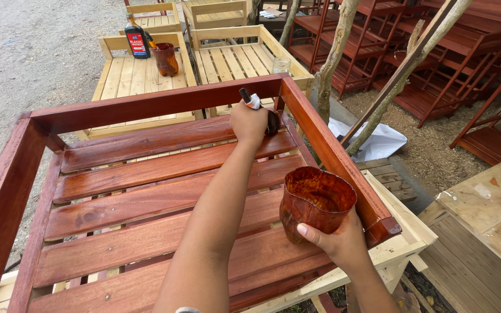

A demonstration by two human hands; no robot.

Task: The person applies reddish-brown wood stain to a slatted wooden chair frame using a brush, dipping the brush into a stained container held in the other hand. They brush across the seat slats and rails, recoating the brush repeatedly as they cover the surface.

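Setting: an outdoor yard of gravel and sawdust, with bare pale wooden frames (146, 75) behind and stacks of red-stained racks (436, 64) to the right.
Work surface: a slatted wooden frame (158, 174), stained glossy red-brown, resting on an unstained pale frame (401, 243) beneath.
Brush: a small brush (256, 107) at the frame's far right corner, bristles down against the slat where it meets the back rail; its handle runs up and away from the person, tilted slightly left.
Left hand: the left hand (249, 123) is closed around the brush, the arm stretched far forward across the slats — this is the hand nearer the far corner.
Right hand: the right hand (337, 240) grasps a cut-down plastic cup (315, 203) smeared with red-brown stain, held upright near the person, just beside the frame's right rail.
Relation: the brush lies ahead and a little left of the cup, well apart from it.
Further off: a dark bottle with a red label (137, 37) and a second stained cup (165, 59) stand on a pale frame; a glass jar (281, 65) stands on another; white sheeting (378, 139) lies on the ground.
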